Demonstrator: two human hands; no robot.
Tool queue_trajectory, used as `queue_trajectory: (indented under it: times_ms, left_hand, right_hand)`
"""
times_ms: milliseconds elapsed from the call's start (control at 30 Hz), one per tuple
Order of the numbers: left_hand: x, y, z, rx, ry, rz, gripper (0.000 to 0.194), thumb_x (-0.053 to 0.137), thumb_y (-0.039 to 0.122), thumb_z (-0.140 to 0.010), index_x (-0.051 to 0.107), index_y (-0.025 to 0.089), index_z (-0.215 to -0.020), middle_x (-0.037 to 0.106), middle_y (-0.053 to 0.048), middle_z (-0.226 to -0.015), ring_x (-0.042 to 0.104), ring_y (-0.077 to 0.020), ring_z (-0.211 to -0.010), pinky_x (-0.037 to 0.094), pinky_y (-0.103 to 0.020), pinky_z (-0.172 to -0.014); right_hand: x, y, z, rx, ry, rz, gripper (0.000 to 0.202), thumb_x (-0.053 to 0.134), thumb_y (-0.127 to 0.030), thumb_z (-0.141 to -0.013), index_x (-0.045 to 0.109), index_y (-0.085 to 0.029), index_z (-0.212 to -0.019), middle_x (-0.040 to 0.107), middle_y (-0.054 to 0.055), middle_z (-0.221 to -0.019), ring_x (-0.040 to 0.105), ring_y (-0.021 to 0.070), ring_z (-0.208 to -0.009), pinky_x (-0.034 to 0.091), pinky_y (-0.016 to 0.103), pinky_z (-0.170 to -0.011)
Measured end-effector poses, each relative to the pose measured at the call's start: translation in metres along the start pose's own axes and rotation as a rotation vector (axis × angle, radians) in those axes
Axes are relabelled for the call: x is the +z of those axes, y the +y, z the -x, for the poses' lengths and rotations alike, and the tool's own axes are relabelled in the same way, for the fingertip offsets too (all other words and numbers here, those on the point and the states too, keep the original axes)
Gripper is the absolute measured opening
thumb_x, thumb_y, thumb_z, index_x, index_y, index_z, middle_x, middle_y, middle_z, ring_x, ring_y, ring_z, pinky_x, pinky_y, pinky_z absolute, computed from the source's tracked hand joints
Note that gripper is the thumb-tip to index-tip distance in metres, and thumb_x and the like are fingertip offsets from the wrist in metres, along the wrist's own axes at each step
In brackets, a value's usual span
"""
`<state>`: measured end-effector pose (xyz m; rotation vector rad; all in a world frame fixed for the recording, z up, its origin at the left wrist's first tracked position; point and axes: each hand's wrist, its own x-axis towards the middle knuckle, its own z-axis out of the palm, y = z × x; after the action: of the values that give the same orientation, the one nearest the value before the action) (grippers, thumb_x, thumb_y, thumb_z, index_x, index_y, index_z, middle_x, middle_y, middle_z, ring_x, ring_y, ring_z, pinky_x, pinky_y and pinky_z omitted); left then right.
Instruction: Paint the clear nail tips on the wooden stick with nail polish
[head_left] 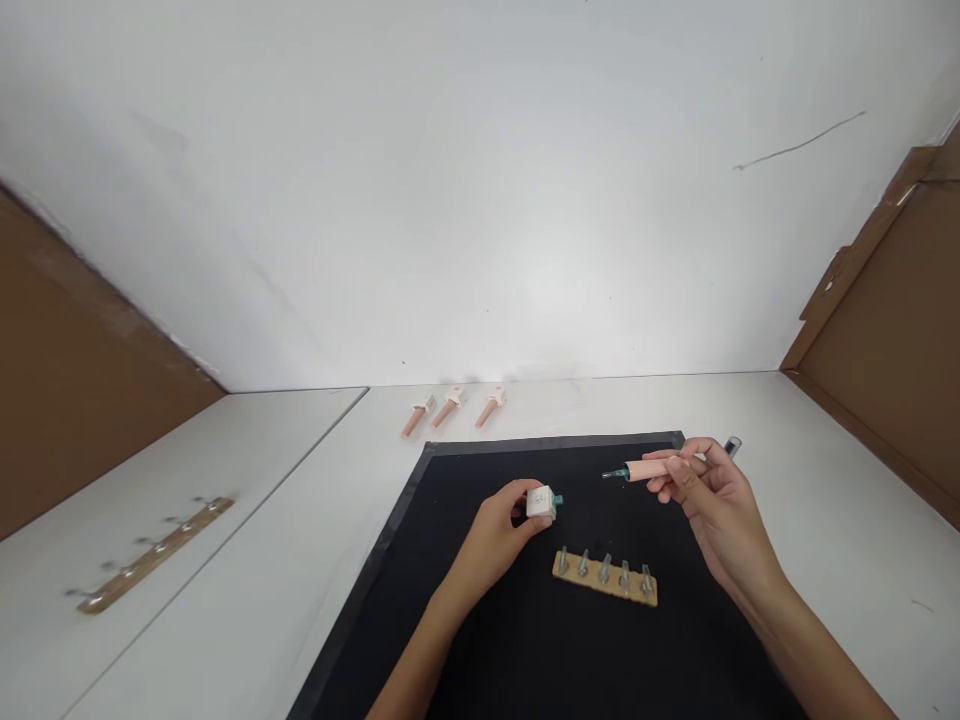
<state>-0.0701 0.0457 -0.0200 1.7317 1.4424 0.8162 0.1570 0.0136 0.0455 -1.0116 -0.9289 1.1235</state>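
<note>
My left hand (491, 540) grips a small white square nail polish bottle (538, 503) between thumb and fingers; the bottle lies tilted, its green-stained neck pointing right. The pink brush cap (646, 469) is pinched in my right hand (716, 505), apart from the bottle, and its green-wet brush (615, 474) points left. Below and between my hands is a wooden strip (604, 576) with several clear nail tips standing upright on it. A dark glassy end of something (733, 446) shows behind my right fingers; whether I hold it, I cannot tell.
A black mat (480, 650) lies on the white table. Behind it lie three nail polish bottles with pink caps (418, 415), (448, 407), (491, 406). At left is another wooden strip (157, 553) with several nail tips. Brown cardboard panels (75, 350) stand at both sides.
</note>
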Motion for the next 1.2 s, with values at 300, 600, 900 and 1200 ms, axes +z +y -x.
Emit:
queue_trajectory:
  times_ms: [300,600,900,1200]
  left_hand:
    - [-0.006,0.002,0.005,0.103,-0.096,-0.17,0.043,0.052,0.013,-0.071,0.052,0.024,-0.113,0.057,-0.008,-0.115,0.047,-0.0284,-0.111,0.039,-0.044,-0.094]
    - [-0.018,0.026,0.019,0.107,-0.4,-0.321,0.03,0.062,0.019,-0.065,0.057,0.025,-0.094,0.051,-0.003,-0.103,0.046,-0.0249,-0.097,0.043,-0.038,-0.084]
    - [-0.001,0.026,0.019,0.198,-0.32,-0.561,0.02,0.071,0.024,-0.069,0.071,0.027,-0.088,0.051,-0.004,-0.092,0.045,-0.0259,-0.088,0.039,-0.037,-0.076]
    - [-0.014,0.029,0.016,0.162,-0.407,-0.193,0.01,0.063,0.021,-0.07,0.064,0.022,-0.08,0.057,-0.003,-0.089,0.05,-0.0205,-0.084,0.044,-0.032,-0.075]
  right_hand:
    - [0.0,-0.005,0.004,0.006,-0.027,-0.045,0.031,0.076,-0.043,-0.069,0.054,-0.022,-0.071,0.069,0.0,-0.063,0.059,0.0129,-0.048,0.049,0.024,-0.046]
    - [0.0,-0.001,0.005,0.084,0.003,-0.117,0.033,0.077,-0.044,-0.067,0.054,-0.02,-0.068,0.067,-0.001,-0.051,0.058,0.0104,-0.044,0.044,0.016,-0.038]
    - [0.001,-0.003,0.005,0.125,0.005,-0.16,0.033,0.08,-0.042,-0.065,0.056,-0.019,-0.067,0.07,0.0,-0.053,0.057,0.0076,-0.044,0.045,0.013,-0.04]
    - [-0.001,-0.005,0.001,0.111,0.033,-0.107,0.036,0.081,-0.043,-0.062,0.055,-0.02,-0.069,0.064,-0.003,-0.049,0.054,0.0089,-0.044,0.044,0.016,-0.041]
